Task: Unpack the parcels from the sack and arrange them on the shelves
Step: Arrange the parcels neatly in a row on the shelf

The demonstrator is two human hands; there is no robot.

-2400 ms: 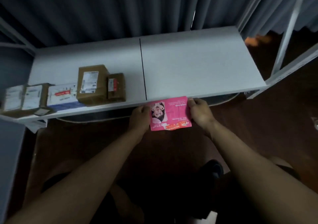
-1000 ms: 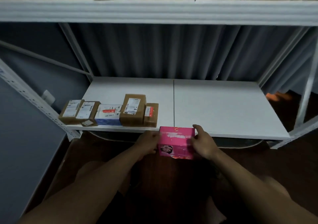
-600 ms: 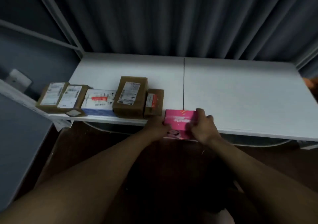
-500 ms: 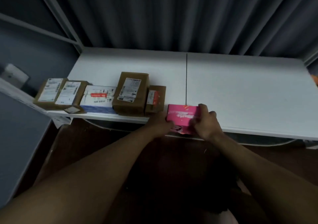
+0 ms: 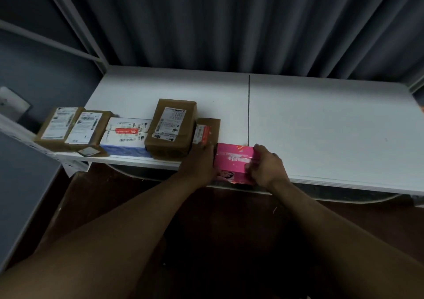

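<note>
Pink parcel point(image 5: 234, 158) sits at the front edge of the white shelf point(image 5: 321, 126), at the right end of the parcel row, front face slightly overhanging. Left hand point(image 5: 198, 163) curls round its left side, right hand point(image 5: 266, 168) grips its right side; two-sided hold likely to square it up and slide it flush. Just left: small brown parcel point(image 5: 206, 131), touching or nearly. Then tall brown parcel point(image 5: 173, 126), white-and-blue parcel point(image 5: 126, 135), two labelled brown parcels point(image 5: 71, 126) toward the front-left corner. Right half of shelf bare. Sack not in view. Grey curtain point(image 5: 229, 23) behind.
</note>
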